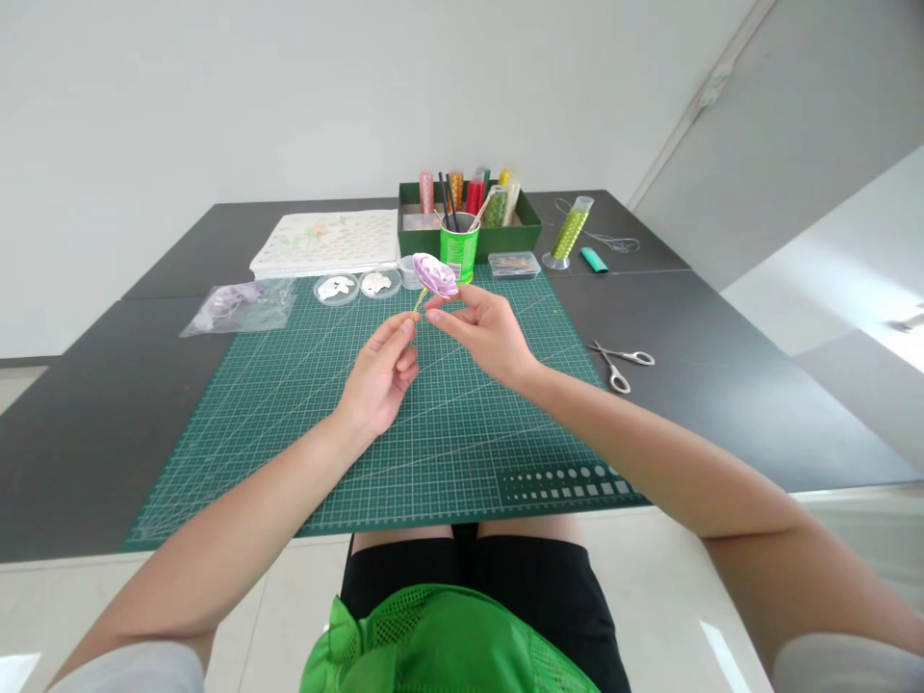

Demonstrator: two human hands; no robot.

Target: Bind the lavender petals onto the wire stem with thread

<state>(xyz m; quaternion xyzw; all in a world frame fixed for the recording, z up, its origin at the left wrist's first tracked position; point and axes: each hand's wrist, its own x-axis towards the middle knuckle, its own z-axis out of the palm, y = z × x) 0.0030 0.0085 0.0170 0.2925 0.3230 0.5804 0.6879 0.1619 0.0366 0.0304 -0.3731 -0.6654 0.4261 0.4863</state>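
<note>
A purple-and-white artificial flower on a thin yellow-green stem is held up above the green cutting mat. My left hand pinches the stem low down between thumb and fingertips. Just right of the stem, my right hand has its thumb and fingers brought close together at the underside of the bloom, touching its lower petals. Whether a petal lies between those fingertips is too small to make out.
Behind the hands stand a green can of tools, a dark green box of bead tubes, and two dishes of white pieces. A plastic bag and a white foam board lie left. Scissors and a tilted tube lie right.
</note>
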